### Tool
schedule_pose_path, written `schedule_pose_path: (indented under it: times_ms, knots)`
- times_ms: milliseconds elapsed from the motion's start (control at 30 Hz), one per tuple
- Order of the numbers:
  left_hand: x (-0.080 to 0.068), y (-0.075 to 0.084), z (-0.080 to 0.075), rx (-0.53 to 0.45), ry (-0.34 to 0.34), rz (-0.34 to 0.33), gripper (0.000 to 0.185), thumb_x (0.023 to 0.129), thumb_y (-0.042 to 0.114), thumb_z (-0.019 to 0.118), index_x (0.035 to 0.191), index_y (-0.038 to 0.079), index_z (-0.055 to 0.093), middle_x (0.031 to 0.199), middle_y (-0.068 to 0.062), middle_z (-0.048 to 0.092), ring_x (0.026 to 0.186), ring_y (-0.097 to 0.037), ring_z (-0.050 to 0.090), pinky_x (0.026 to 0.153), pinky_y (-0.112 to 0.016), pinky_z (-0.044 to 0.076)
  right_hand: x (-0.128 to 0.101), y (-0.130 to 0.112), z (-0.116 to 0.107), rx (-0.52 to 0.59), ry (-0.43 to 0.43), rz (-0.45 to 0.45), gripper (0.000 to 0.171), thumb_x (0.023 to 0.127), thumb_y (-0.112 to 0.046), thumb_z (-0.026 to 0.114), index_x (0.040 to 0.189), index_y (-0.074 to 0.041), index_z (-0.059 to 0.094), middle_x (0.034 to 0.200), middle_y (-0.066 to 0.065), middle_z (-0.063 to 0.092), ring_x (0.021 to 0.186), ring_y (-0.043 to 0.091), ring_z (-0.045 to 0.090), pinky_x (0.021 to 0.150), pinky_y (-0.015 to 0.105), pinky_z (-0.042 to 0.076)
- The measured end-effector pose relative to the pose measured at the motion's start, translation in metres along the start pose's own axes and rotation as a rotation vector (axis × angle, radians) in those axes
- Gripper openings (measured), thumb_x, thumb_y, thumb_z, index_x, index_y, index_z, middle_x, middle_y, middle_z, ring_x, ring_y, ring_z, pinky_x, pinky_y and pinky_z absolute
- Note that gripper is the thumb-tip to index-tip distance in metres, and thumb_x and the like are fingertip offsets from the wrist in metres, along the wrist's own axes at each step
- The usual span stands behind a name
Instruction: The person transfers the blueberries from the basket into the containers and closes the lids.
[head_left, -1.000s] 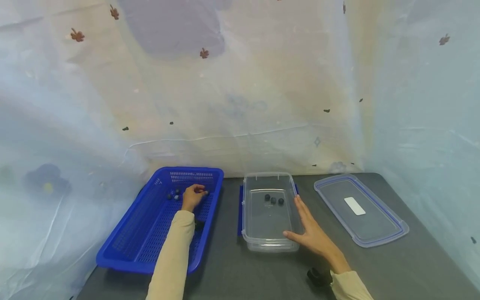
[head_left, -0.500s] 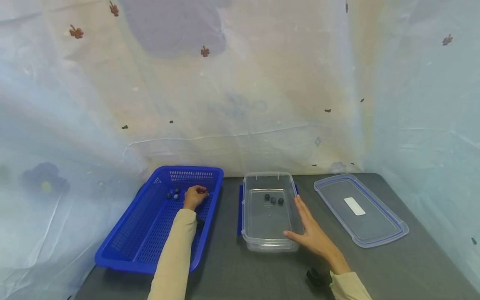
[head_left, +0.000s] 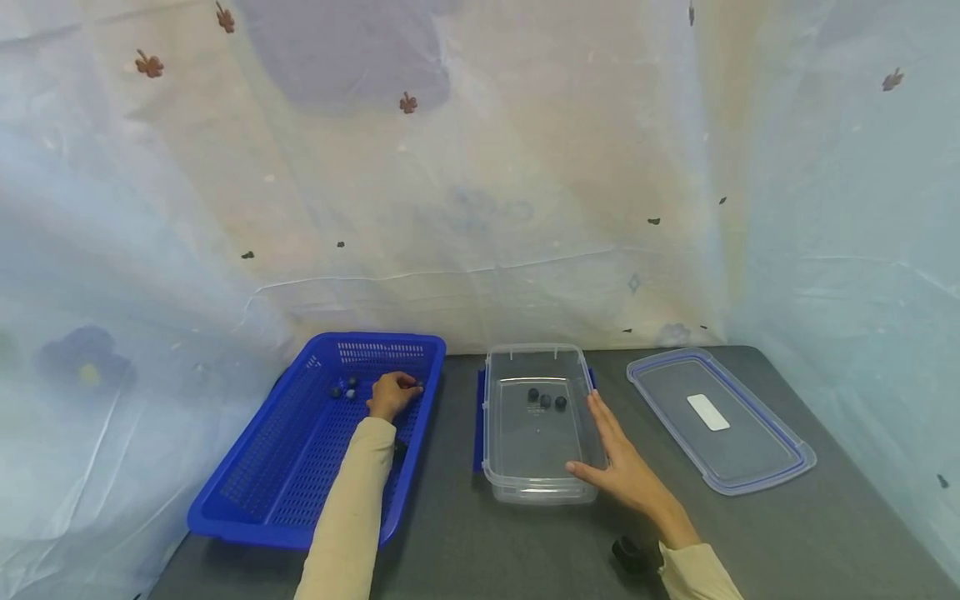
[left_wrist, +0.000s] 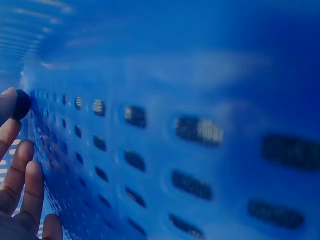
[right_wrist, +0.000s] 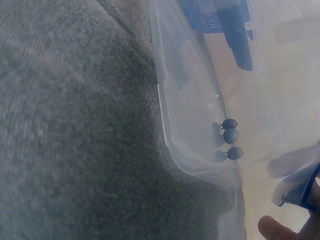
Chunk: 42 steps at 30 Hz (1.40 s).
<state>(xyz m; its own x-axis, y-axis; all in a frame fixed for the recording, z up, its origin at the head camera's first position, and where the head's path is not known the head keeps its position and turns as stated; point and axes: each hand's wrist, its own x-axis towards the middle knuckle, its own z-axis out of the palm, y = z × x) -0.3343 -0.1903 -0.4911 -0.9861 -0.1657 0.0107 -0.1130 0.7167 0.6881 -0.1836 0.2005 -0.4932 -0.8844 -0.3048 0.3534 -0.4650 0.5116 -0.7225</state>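
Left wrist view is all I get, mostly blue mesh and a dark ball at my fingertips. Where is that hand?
Observer: The left hand is inside the blue basket, near its far end.
Operator: Anything else in the basket?
Observer: A few more small balls lie just left of the hand.
Operator: And the other hand?
Observer: The right hand rests flat against the clear container, which holds three dark balls.

Your left hand pinches a small dark marble in the blue basket, left of the clear box holding three dark marbles.
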Motion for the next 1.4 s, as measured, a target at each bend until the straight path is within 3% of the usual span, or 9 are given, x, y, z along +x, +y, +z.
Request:
schedule_pose_path:
  times_ms: [400, 667, 800, 1033, 1267, 1400]
  knots:
    - [0.004, 0.0, 0.004, 0.013, 0.007, 0.007, 0.024, 0.083, 0.018, 0.075, 0.1, 0.001, 0.07, 0.102, -0.015, 0.068, 0.106, -0.039, 0.055, 0.091, -0.063, 0.028, 0.0, -0.001, 0.0, 0.003, 0.004, -0.008, 0.1, 0.083, -0.032, 0.075, 0.155, -0.004, 0.01, 0.159, 0.02, 0.004, 0.141, 0.045, 0.01, 0.099, 0.071, 0.024]
    - [0.005, -0.002, 0.001, -0.029, 0.017, 0.007, 0.024, 0.083, 0.019, 0.076, 0.098, 0.002, 0.071, 0.103, -0.015, 0.069, 0.108, -0.039, 0.055, 0.091, -0.064, 0.027, -0.001, 0.001, 0.0, 0.019, 0.002, -0.011, 0.1, 0.084, -0.03, 0.076, 0.155, -0.003, 0.01, 0.159, 0.02, 0.004, 0.141, 0.046, 0.009, 0.098, 0.07, 0.027]
    - [0.006, -0.003, -0.004, -0.066, 0.013, -0.003, 0.025, 0.084, 0.019, 0.074, 0.101, 0.002, 0.07, 0.106, -0.016, 0.068, 0.11, -0.038, 0.055, 0.095, -0.065, 0.027, -0.001, 0.0, 0.0, 0.002, 0.001, -0.011, 0.1, 0.084, -0.031, 0.075, 0.155, -0.004, 0.01, 0.159, 0.02, 0.004, 0.142, 0.045, 0.01, 0.099, 0.07, 0.026]
    - [0.006, 0.005, -0.018, -0.126, 0.051, 0.06, 0.025, 0.086, 0.014, 0.073, 0.101, -0.006, 0.068, 0.103, -0.022, 0.067, 0.1, -0.038, 0.06, 0.09, -0.051, 0.044, 0.0, -0.001, -0.001, -0.009, 0.003, -0.01, 0.101, 0.084, -0.033, 0.075, 0.156, -0.011, 0.008, 0.16, 0.018, 0.005, 0.142, 0.044, 0.01, 0.1, 0.069, 0.025]
    - [0.004, 0.011, -0.033, -0.135, 0.064, 0.075, 0.026, 0.089, 0.017, 0.071, 0.104, -0.004, 0.067, 0.107, -0.022, 0.065, 0.109, -0.04, 0.053, 0.098, -0.054, 0.035, 0.0, -0.001, -0.001, -0.009, 0.002, -0.006, 0.101, 0.084, -0.033, 0.075, 0.156, -0.008, 0.009, 0.16, 0.018, 0.004, 0.142, 0.044, 0.01, 0.1, 0.069, 0.024]
    - [0.0, 0.014, -0.041, -0.146, 0.056, 0.085, 0.028, 0.09, 0.019, 0.07, 0.107, -0.003, 0.066, 0.11, -0.022, 0.065, 0.11, -0.039, 0.054, 0.096, -0.053, 0.039, 0.0, -0.002, -0.001, -0.013, 0.001, 0.001, 0.101, 0.084, -0.035, 0.075, 0.156, -0.007, 0.009, 0.16, 0.018, 0.004, 0.142, 0.044, 0.011, 0.1, 0.069, 0.025]
